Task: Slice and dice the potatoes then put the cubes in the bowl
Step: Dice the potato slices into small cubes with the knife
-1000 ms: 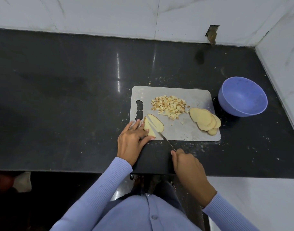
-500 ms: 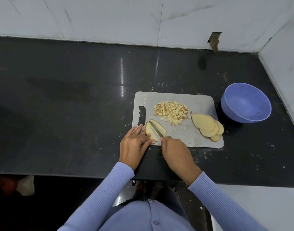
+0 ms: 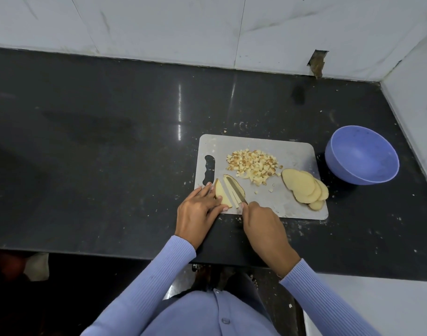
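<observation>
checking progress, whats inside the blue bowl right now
The blue bowl shows only its bare inner wall and bottom; no cubes in it. The potato cubes are heaped on the cutting board. Nothing covers the inside.

Black speckled counter (image 3: 110, 141), grey cutting board (image 3: 292, 197), pale yellow potato slices (image 3: 302, 187), lavender bowl (image 3: 361, 154), periwinkle ribbed sleeves (image 3: 144, 284)

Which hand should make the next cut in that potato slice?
The right hand: it grips the knife, whose blade lies on the potato slice. The left hand steadies it.
</observation>
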Demonstrator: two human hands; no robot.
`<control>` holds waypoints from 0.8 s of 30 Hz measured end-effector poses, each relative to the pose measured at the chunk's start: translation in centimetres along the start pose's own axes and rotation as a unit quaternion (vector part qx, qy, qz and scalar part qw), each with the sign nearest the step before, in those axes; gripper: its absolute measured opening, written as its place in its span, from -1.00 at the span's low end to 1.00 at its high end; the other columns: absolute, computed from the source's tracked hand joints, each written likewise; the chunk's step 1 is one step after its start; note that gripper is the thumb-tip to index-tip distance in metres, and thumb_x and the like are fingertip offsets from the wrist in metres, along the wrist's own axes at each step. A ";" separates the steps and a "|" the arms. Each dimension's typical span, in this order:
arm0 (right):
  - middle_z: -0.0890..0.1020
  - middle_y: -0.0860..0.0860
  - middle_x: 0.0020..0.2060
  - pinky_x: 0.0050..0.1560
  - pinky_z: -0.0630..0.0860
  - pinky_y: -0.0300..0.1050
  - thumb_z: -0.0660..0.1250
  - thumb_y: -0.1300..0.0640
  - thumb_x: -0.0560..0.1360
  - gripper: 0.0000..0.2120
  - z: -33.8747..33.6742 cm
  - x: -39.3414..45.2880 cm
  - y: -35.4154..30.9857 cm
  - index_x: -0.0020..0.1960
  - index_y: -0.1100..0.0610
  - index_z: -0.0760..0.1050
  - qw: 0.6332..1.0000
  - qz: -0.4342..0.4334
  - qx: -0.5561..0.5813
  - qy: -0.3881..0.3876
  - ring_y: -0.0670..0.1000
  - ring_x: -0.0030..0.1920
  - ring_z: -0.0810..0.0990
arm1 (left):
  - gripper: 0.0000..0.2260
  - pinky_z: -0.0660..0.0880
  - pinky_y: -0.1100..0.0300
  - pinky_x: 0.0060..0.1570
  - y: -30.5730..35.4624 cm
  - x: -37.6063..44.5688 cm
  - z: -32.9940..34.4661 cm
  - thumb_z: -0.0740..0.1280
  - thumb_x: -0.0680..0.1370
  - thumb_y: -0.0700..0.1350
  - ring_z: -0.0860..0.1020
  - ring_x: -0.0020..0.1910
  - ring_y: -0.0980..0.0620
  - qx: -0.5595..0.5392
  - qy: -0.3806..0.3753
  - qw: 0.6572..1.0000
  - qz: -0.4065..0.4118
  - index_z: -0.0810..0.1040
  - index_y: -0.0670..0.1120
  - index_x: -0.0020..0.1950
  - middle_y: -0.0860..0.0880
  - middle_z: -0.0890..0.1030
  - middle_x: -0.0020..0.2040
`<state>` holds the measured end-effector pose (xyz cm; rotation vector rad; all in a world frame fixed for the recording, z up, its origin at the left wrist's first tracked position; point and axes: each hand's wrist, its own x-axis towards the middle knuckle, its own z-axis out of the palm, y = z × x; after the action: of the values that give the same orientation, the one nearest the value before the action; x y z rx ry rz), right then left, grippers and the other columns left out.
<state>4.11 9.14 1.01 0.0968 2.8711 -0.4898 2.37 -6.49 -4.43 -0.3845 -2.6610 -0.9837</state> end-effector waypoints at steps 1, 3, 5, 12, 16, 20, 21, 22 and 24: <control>0.59 0.12 -0.16 -0.25 0.35 -0.09 -0.06 -0.05 0.66 -0.62 0.0 0.1 -0.1 0.01 0.17 0.41 1.000 -0.004 0.003 0.002 0.13 -0.17 0.55 | -0.81 0.46 0.10 0.21 0.0 0.0 0.0 0.57 0.32 -0.13 0.58 0.15 -0.03 -0.003 0.000 1.000 0.001 0.71 -0.14 -0.11 -0.15 0.66 0.02; 0.59 0.12 -0.16 -0.25 0.33 -0.10 -0.06 -0.05 0.66 -0.62 -0.1 0.3 -0.5 0.00 0.17 0.42 1.000 -0.019 0.007 0.004 0.12 -0.18 0.54 | -0.81 0.48 0.09 0.19 -0.1 0.0 0.0 0.57 0.32 -0.14 0.58 0.16 -0.04 -0.010 -0.002 1.000 0.002 0.71 -0.14 -0.11 -0.15 0.66 0.03; 0.59 0.12 -0.15 -0.24 0.32 -0.10 -0.05 -0.06 0.66 -0.61 0.1 0.5 -0.9 0.01 0.17 0.43 1.000 -0.029 0.012 -0.001 0.14 -0.15 0.56 | -0.83 0.48 0.08 0.18 -0.3 0.0 0.0 0.55 0.35 -0.13 0.57 0.17 -0.06 -0.022 -0.008 1.000 0.000 0.71 -0.14 -0.11 -0.16 0.65 0.05; 0.59 0.14 -0.03 -0.21 0.29 -0.12 -0.06 -0.01 0.67 -0.61 0.3 1.0 -2.2 0.11 0.21 0.44 0.999 -0.014 -0.014 -0.033 0.15 -0.03 0.57 | -0.87 0.52 0.09 0.15 -0.7 0.1 0.0 0.51 0.39 -0.12 0.56 0.20 -0.05 -0.042 -0.024 0.999 -0.003 0.71 -0.12 -0.10 -0.15 0.64 0.08; 0.59 0.11 -0.02 -0.22 0.29 -0.12 -0.07 0.01 0.68 -0.65 0.3 -0.3 -2.4 0.12 0.20 0.40 0.998 -0.003 -0.025 -0.055 0.11 -0.07 0.56 | -0.89 0.51 0.12 0.14 -0.3 0.1 0.1 0.54 0.37 -0.16 0.56 0.19 -0.04 -0.032 -0.019 0.999 -0.005 0.71 -0.12 -0.13 -0.14 0.65 0.07; 0.56 0.04 -0.09 -0.22 0.29 -0.16 -0.10 -0.02 0.67 -0.67 0.0 -3.5 -0.7 0.08 0.14 0.36 0.995 0.016 -0.039 -0.092 0.08 -0.05 0.59 | -0.90 0.51 0.11 0.16 -0.2 0.1 0.0 0.54 0.37 -0.15 0.56 0.19 -0.03 -0.028 -0.014 1.000 -0.002 0.71 -0.11 -0.14 -0.15 0.65 0.06; 0.55 0.03 -0.11 -0.22 0.29 -0.17 -0.11 -0.02 0.67 -0.69 -0.1 -4.3 -0.2 0.05 0.12 0.33 0.994 0.021 -0.043 -0.102 0.07 -0.03 0.59 | -0.89 0.51 0.11 0.17 -0.2 0.1 0.0 0.54 0.37 -0.15 0.56 0.19 -0.03 -0.028 -0.013 1.000 0.000 0.71 -0.11 -0.13 -0.15 0.65 0.06; 0.54 0.02 -0.12 -0.22 0.28 -0.17 -0.12 -0.03 0.67 -0.72 -0.2 -5.0 0.2 0.00 0.09 0.28 0.993 0.024 -0.042 -0.109 0.07 -0.03 0.59 | -0.89 0.51 0.10 0.17 -0.2 0.1 0.0 0.54 0.37 -0.15 0.56 0.19 -0.02 -0.029 -0.013 1.000 0.001 0.71 -0.11 -0.13 -0.15 0.65 0.06; 0.48 -0.03 -0.20 -0.25 0.27 -0.17 -0.13 -0.04 0.67 -0.75 -0.1 -5.8 0.7 -0.05 0.06 0.20 0.993 0.028 -0.040 -0.109 0.05 -0.10 0.57 | -0.88 0.51 0.08 0.17 -0.2 0.1 0.0 0.54 0.37 -0.15 0.56 0.19 -0.02 -0.030 -0.015 0.999 0.001 0.71 -0.10 -0.13 -0.14 0.64 0.07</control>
<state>9.83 9.64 2.21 0.1023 2.6620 -0.3500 2.20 -6.63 -4.51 -0.4195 -2.6624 -1.0672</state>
